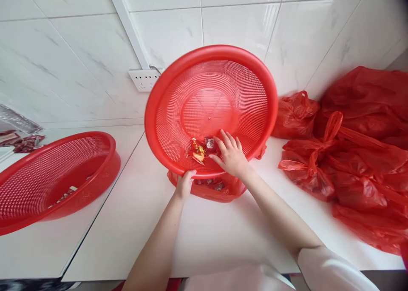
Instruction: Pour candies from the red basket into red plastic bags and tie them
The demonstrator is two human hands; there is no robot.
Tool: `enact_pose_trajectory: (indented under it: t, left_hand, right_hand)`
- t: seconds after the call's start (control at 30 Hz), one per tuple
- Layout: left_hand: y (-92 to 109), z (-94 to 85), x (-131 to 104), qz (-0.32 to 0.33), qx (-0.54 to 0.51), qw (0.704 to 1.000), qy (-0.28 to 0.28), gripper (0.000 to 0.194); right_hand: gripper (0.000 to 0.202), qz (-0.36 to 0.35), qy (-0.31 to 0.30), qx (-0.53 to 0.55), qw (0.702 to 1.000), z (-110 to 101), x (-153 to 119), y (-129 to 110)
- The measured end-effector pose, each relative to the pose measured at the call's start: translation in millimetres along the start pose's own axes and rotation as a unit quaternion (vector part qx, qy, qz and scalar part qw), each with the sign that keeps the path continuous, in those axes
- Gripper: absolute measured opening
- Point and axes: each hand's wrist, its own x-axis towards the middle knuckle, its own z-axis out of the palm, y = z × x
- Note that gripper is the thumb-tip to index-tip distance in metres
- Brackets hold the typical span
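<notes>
A red plastic mesh basket is tilted toward me, its lower rim over an opened red plastic bag with small wrapped items inside. My left hand grips the basket's lower rim, thumb on top and the other fingers hidden beneath. Inside the basket, my right hand has its fingers spread. It lies beside a few small wrapped packets with red and gold wrapping near the lower wall. Part of a darker packet shows at its fingertips; whether they touch it I cannot tell.
Another red mesh basket leans at the left with small items inside. Several tied red plastic bags crowd the right side of the white table. Behind are a white tiled wall and a power strip. Dark red packets lie far left.
</notes>
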Motion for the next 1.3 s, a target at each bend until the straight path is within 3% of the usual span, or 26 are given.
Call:
enact_pose_trajectory:
  t: [0.17, 0.27, 0.47, 0.63, 0.8, 0.97, 1.1, 1.2, 1.3]
  left_hand:
    - [-1.6, 3.9, -1.0, -0.013, -0.013, 1.000, -0.022, 0.043]
    - [3.9, 5.9, 1.4, -0.004, -0.050, 0.999, -0.007, 0.052]
    - [7.4, 8.7, 0.2, -0.006, -0.064, 0.998, -0.005, 0.055]
    - [5.3, 9.0, -2.1, -0.012, -0.051, 0.999, -0.009, 0.052]
    - [6.6, 7.5, -0.6, 0.004, -0.039, 0.999, 0.011, 0.046]
    - [11.6, 0.1, 7.0, 0.042, -0.027, 0.996, 0.072, 0.041]
    - [15.6, -7.4, 13.6, 0.030, -0.032, 0.995, 0.089, 0.034]
    - [19.4, -10.4, 15.8, 0.038, -0.031, 0.995, 0.091, 0.031]
    - [23.2, -11.9, 16.3, 0.041, -0.038, 0.995, 0.082, 0.030]
  right_hand:
    - [0.071, -0.037, -0.141, 0.005, 0.989, 7.5, -2.5, 1.6]
    - [0.066, -0.087, -0.169, 0.041, 0.981, -4.4, -0.4, 1.1]
    - [0.030, -0.112, -0.132, 0.023, 0.985, -11.6, 5.0, 1.0]
    - [0.034, -0.077, -0.096, 0.019, 0.992, -1.2, 7.9, 3.4]
    - [0.033, -0.045, -0.065, 0.134, 0.988, -14.1, 4.3, 8.0]
    - [0.033, -0.021, -0.030, 0.330, 0.943, -28.0, -1.4, -1.8]
    - [0.034, 0.024, -0.006, 0.437, 0.899, -15.9, -3.3, -17.0]
    - [0.035, 0.044, -0.018, 0.479, 0.877, -8.4, -2.9, -21.5]
    - [0.033, 0.024, -0.050, 0.473, 0.879, -16.0, -1.7, -16.2]
